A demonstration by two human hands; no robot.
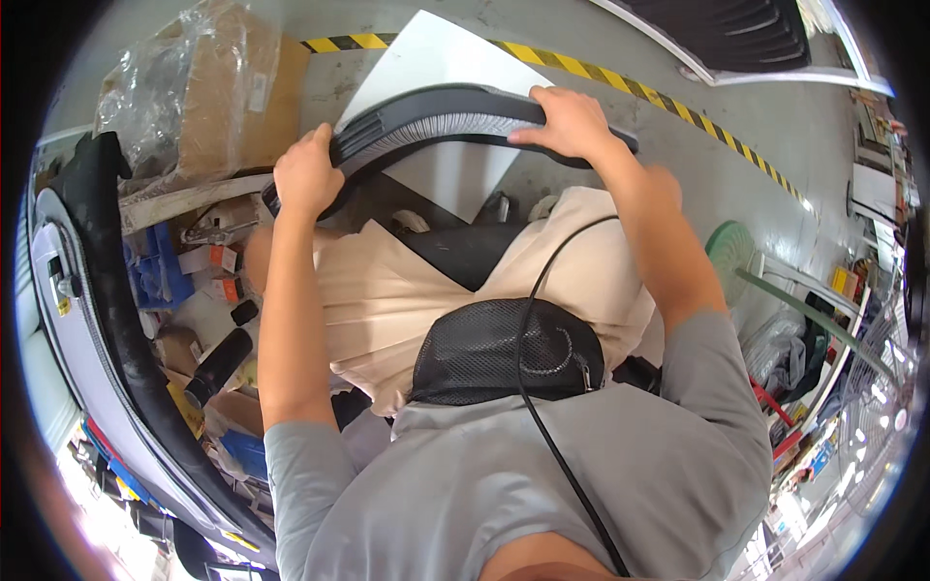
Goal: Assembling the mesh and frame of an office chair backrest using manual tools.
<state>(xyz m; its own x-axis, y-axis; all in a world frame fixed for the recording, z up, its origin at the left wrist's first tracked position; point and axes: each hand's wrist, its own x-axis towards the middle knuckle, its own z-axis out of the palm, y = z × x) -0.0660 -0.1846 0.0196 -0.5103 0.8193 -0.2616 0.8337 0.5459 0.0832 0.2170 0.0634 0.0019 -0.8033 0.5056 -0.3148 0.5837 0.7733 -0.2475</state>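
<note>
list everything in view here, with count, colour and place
curved part: one, dark grey with ribbed silvery inner face, between both hands
panel: one, white, behind the curved part
cardboard box: one, brown, upper left
plastic wrap: count unclear, clear, on the box
striped tape: one line, yellow and black, on the floor
small boxes: at least two, orange and white, left
cylinder: one, black, left
round disc: one, green, right
mesh pouch: one, black, at the waist
cable: one, black, across the shirt
far-right clutter: too small to count
shirt: one, grey, worn
left hand: one, bare, gripping the left end
right hand: one, bare, gripping toward the right end
</note>
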